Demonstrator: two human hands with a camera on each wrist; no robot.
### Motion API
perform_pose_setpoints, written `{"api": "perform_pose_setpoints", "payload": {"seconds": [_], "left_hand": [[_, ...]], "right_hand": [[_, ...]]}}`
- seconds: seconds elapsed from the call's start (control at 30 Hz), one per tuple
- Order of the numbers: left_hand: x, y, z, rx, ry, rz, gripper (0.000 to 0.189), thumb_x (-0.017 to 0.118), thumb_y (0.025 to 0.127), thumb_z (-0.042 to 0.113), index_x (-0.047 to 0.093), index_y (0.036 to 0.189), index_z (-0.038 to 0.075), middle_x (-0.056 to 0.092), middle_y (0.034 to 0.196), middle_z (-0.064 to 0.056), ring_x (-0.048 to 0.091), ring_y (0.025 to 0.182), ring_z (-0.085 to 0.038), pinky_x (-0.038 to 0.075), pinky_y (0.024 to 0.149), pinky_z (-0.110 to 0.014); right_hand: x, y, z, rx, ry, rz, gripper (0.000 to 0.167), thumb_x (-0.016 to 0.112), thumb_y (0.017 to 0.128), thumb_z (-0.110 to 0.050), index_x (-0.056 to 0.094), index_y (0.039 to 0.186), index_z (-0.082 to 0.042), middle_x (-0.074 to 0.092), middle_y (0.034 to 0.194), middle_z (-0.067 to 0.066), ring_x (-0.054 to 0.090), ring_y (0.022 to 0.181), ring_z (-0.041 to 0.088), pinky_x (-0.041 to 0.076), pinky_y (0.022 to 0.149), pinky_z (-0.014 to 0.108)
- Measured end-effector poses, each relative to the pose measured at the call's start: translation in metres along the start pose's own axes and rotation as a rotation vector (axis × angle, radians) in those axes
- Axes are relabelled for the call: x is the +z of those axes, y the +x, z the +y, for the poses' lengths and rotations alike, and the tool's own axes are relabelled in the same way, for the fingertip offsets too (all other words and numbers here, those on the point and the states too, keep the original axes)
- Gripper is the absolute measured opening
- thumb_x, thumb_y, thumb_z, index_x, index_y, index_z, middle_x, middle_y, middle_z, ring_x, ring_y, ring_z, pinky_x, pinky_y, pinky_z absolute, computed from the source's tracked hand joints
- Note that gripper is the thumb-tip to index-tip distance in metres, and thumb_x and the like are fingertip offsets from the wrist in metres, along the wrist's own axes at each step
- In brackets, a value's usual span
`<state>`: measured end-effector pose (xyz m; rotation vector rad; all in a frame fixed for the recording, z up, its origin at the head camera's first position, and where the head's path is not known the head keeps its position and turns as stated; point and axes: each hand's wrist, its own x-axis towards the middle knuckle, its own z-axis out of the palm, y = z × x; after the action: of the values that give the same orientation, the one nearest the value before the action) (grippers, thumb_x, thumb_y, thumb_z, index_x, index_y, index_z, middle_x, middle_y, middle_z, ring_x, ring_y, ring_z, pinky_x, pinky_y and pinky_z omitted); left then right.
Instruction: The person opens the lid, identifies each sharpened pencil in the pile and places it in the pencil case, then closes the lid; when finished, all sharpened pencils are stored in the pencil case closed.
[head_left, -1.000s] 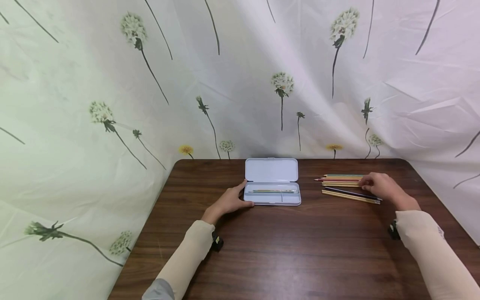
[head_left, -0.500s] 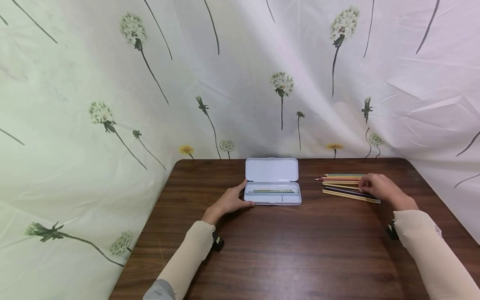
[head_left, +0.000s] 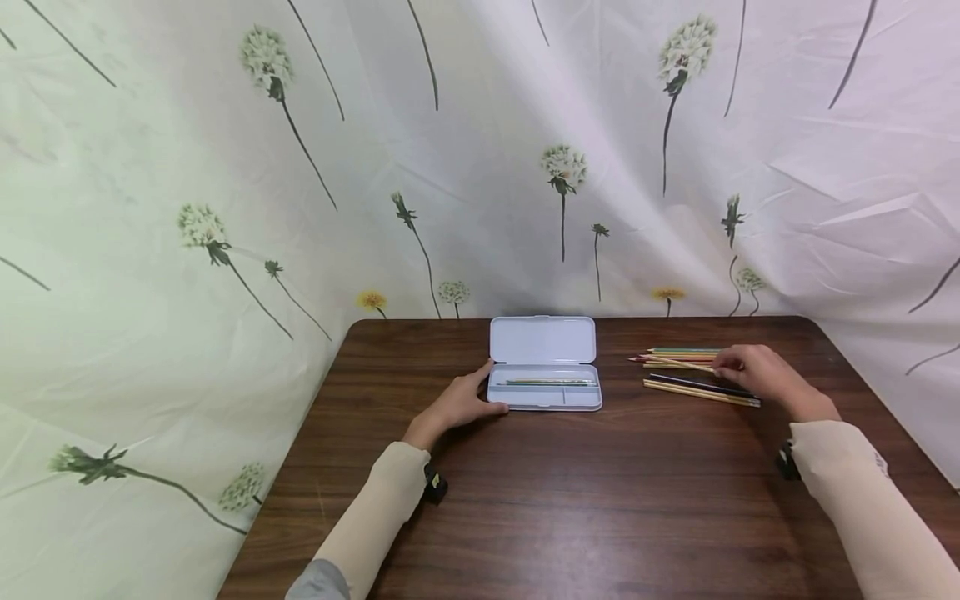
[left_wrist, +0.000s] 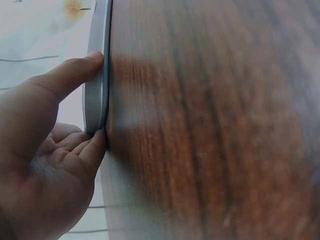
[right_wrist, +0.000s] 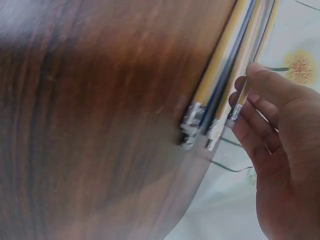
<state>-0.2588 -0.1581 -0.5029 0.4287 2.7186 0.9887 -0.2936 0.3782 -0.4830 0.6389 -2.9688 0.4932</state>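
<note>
Pencil (head_left: 678,362): right of frame centre, slanting across upper loose pencils (head_left: 675,352); pinched near its end between thumb and fingers of right hand (head_left: 765,377). Progress, judged: early; apparently two stowed pencils (head_left: 551,383) in rear compartment of open case (head_left: 536,407), frame centre; more outside, on table (head_left: 570,500). Count: one case, one dark pencil (head_left: 686,383), two lowest light pencils (head_left: 697,392); upper row overlaps, total unclear. Left hand (head_left: 459,402): thumb and fingers spread, touching case's left end.
</note>
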Motion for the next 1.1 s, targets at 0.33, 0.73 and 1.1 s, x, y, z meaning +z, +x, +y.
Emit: {"api": "perform_pose_setpoints", "payload": {"seconds": [0.33,0.73,1.1], "left_hand": [[0.001,0.001,-0.001,0.010,-0.002,-0.006,0.099,0.080,0.097,0.041,0.022,0.171,0.009,0.035,0.172,-0.017,0.039,0.157,-0.032,0.038,0.125,-0.049],[0.001,0.002,-0.003,0.021,0.001,-0.008,0.100,0.080,0.097,0.041,0.022,0.171,0.007,0.035,0.172,-0.018,0.039,0.157,-0.033,0.038,0.125,-0.050],[0.000,0.002,-0.002,0.011,-0.003,-0.012,0.099,0.080,0.097,0.040,0.021,0.171,0.008,0.033,0.173,-0.017,0.038,0.158,-0.033,0.038,0.125,-0.050]], "right_hand": [[-0.014,0.014,-0.027,-0.089,0.024,0.081,0.010,0.077,0.095,-0.001,0.082,0.100,-0.008,0.079,0.095,0.005,0.073,0.085,0.023,0.059,0.075,0.046],[-0.035,0.040,-0.082,-0.259,0.029,0.115,0.012,0.077,0.097,-0.004,0.083,0.097,-0.015,0.080,0.093,-0.001,0.073,0.083,0.019,0.057,0.075,0.044],[-0.028,0.074,-0.127,-0.351,0.040,0.086,0.010,0.079,0.095,-0.005,0.083,0.098,-0.014,0.080,0.096,0.000,0.073,0.083,0.017,0.058,0.073,0.042]]}}
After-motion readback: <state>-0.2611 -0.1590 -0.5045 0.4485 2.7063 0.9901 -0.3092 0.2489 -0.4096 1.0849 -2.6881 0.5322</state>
